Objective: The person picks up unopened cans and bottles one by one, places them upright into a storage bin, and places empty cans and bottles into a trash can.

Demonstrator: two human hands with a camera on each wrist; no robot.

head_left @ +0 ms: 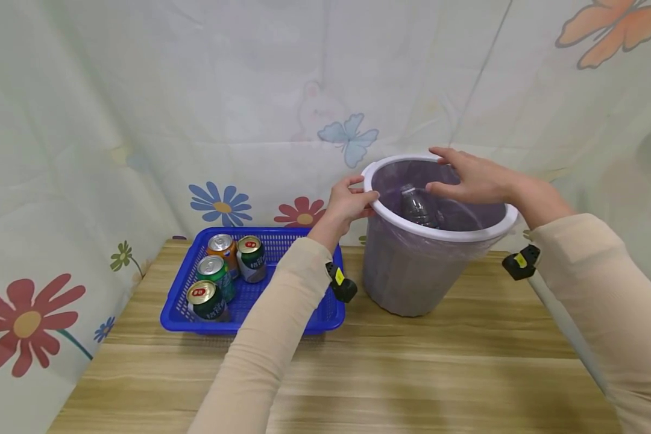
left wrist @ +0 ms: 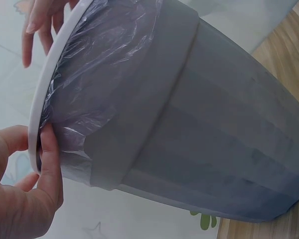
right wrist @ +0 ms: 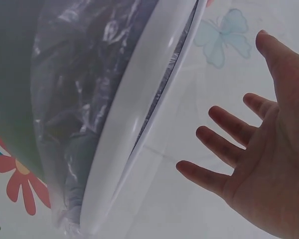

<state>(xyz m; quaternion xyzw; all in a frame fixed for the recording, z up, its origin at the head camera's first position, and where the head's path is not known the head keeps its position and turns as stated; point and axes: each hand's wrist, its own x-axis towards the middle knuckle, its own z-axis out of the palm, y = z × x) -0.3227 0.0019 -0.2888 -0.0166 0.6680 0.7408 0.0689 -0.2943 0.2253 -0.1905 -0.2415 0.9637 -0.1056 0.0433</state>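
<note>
A grey trash bin point(head_left: 412, 277) with a white rim point(left wrist: 38, 94) and a thin clear liner bag point(left wrist: 114, 55) stands on the table. My left hand point(head_left: 348, 205) grips the rim at its left side, the thumb on one face and fingers tucked under the other. Over the bin's mouth hovers my right hand point(head_left: 480, 178), fingers spread and holding nothing; the right wrist view shows its palm point(right wrist: 264, 164) apart from the rim. Inside the bin, a clear plastic bottle point(head_left: 418, 208) with a white cap leans at a tilt. Its lower end is hard to make out.
Left of the bin sits a blue plastic basket point(head_left: 173, 304). Several drink cans stand in its left part, among them an orange can point(head_left: 230, 253) and a dark green can point(head_left: 254, 265). A flower-printed curtain point(head_left: 249, 90) hangs behind the wooden table point(head_left: 390, 386).
</note>
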